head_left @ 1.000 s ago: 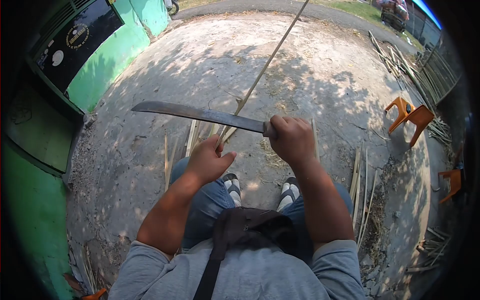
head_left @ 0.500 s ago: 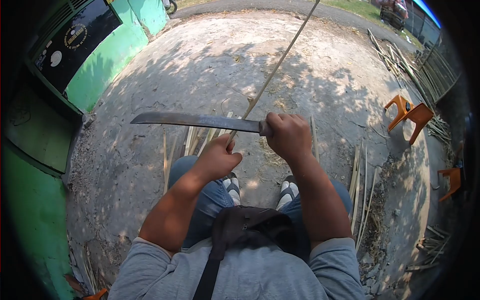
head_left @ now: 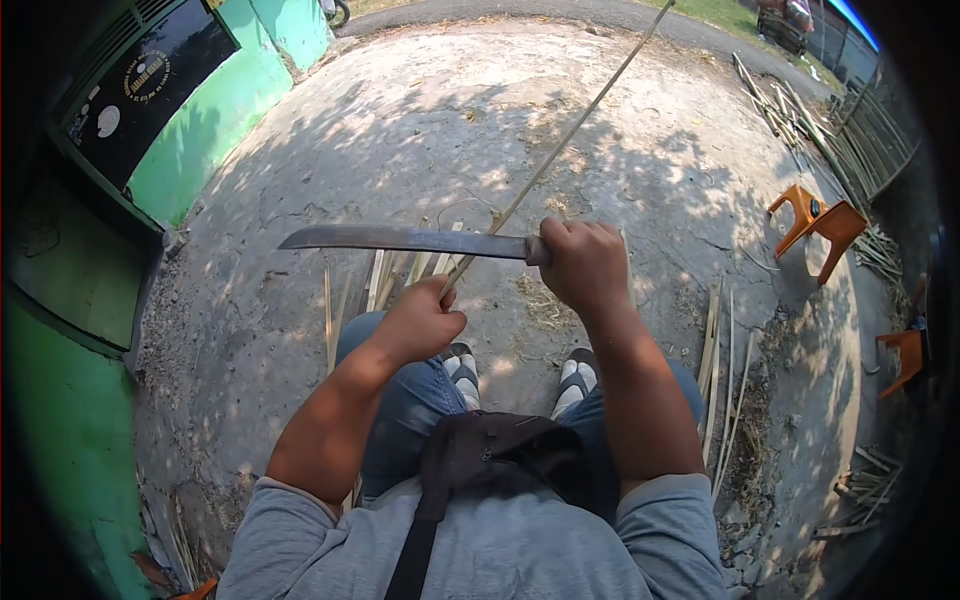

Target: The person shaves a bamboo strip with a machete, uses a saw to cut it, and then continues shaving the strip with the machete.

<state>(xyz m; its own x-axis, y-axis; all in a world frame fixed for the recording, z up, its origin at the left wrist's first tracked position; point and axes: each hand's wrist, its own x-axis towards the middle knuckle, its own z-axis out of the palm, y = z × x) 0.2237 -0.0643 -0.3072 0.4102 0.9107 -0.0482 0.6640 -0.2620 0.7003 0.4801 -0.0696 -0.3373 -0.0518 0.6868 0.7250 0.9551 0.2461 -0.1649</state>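
Machete against a long stick
The right hand (head_left: pixel 585 262) grips the dark handle of a long, curved steel machete (head_left: pixel 400 239), its blade crossing a long, thin, tan wooden stick (head_left: pixel 560 150) clamped in the left hand (head_left: pixel 425 318).

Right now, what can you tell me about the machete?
The machete has a long, dull grey, metal-looking blade, its tip curved and pointing left. The right hand grips its short handle. The blade lies sideways across the view, in front of the long stick; whether they touch, I cannot tell.
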